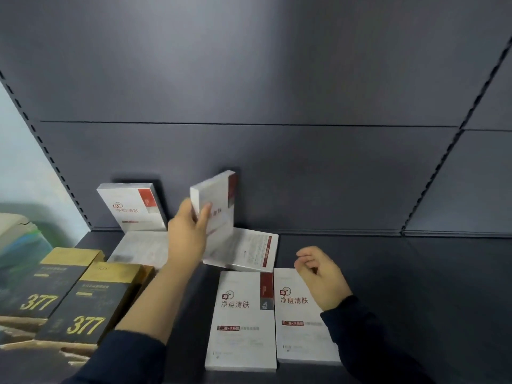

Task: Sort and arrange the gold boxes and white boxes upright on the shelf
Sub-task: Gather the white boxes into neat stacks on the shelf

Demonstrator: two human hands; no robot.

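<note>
My left hand (188, 234) grips a white box (219, 200) by its lower left edge and holds it tilted in the air near the back panel. Another white box (133, 207) stands upright against the back at the left. Two white boxes (243, 317) (299, 328) lie flat side by side at the front, and two more (249, 252) (141, 249) lie flat behind them. My right hand (321, 275) hovers over the right flat box with loosely curled fingers, holding nothing. Two gold and black boxes marked 377 (38, 284) (91, 303) lie flat at the front left.
The dark shelf board (401, 273) stretches bare to the right of the boxes. A dark back panel (277, 162) rises behind it, with slotted uprights at both sides. Pale green and white stuff (19, 239) sits beyond the shelf's left end.
</note>
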